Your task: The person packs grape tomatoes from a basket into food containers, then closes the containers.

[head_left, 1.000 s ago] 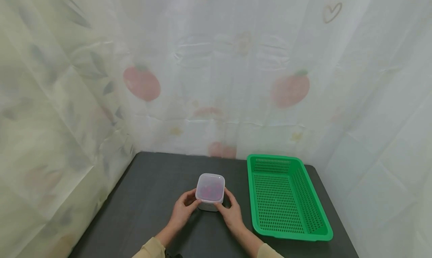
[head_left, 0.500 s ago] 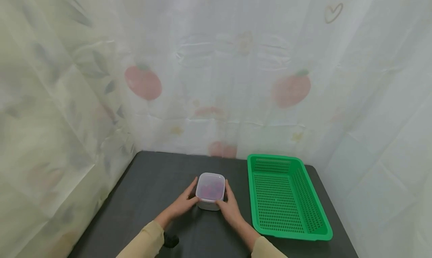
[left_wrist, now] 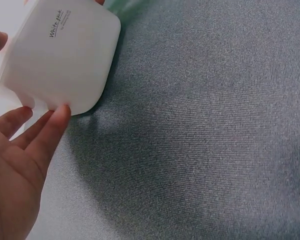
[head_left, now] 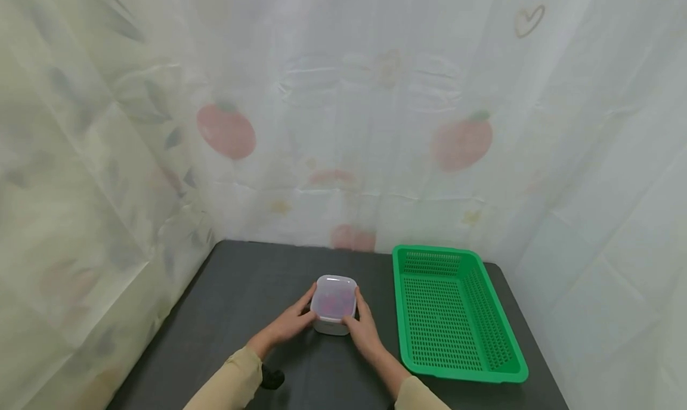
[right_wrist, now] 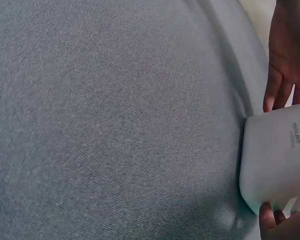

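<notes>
A square white food container (head_left: pixel 331 328) stands on the dark table, with printed lettering on its front in the left wrist view. Its translucent lid (head_left: pixel 334 300) shows something pink and purple beneath. My left hand (head_left: pixel 287 323) holds the left side, thumb at the near corner and fingers along the side wall. On the opposite side my right hand (head_left: pixel 366 332) holds it likewise, thumb near the front rim. Several left fingertips (left_wrist: pixel 62 112) touch the container's wall (left_wrist: pixel 70 55). In the right wrist view, only part of my right hand (right_wrist: pixel 285 225) shows, at the lower corner.
A green perforated plastic basket (head_left: pixel 448 314) stands on the table (head_left: pixel 247 279) to the right of the container. A printed white curtain (head_left: pixel 343 160) hangs behind and at both sides. A small black object (head_left: pixel 272 379) shows by my left wrist.
Fingers of both hands have slid farther along the container's sides toward its far corners and straightened somewhat. My left sleeve shows more. The container and basket stay in place.
</notes>
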Available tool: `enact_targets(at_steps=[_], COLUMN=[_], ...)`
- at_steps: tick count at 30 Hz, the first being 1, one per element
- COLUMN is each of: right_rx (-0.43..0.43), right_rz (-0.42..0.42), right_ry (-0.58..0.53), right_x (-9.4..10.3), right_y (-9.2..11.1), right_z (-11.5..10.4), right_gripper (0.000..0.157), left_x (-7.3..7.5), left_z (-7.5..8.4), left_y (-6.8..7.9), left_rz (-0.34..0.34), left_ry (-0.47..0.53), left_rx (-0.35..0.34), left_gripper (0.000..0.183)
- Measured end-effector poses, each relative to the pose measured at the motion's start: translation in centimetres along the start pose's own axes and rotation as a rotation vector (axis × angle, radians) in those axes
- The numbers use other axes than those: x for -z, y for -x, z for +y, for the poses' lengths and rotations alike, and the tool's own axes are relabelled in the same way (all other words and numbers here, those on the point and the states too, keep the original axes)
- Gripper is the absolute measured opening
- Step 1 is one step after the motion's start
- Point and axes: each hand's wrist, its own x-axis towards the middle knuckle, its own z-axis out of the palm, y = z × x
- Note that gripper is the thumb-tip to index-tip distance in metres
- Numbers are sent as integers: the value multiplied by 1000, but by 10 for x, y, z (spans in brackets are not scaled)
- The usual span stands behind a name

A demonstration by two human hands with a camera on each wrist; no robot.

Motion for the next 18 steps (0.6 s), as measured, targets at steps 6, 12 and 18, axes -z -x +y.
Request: enact_targets(at_steps=[6, 12, 18], right_rx=[-41, -61, -45], right_rz=[-16, -18, -14], right_ry=[-34, -77, -106], right_x=[2, 3, 4], right_y=[0, 1, 0], right_z=[2, 1, 1], right_gripper=[95, 95, 94], left_x=[3, 4, 2], left_z=[-1, -3, -6], left_y=[2, 0, -1], left_rz=[-30, -58, -44], left_ry=[-17, 40, 56], left_rx=[-55, -37, -20], left_gripper=[78, 81, 81])
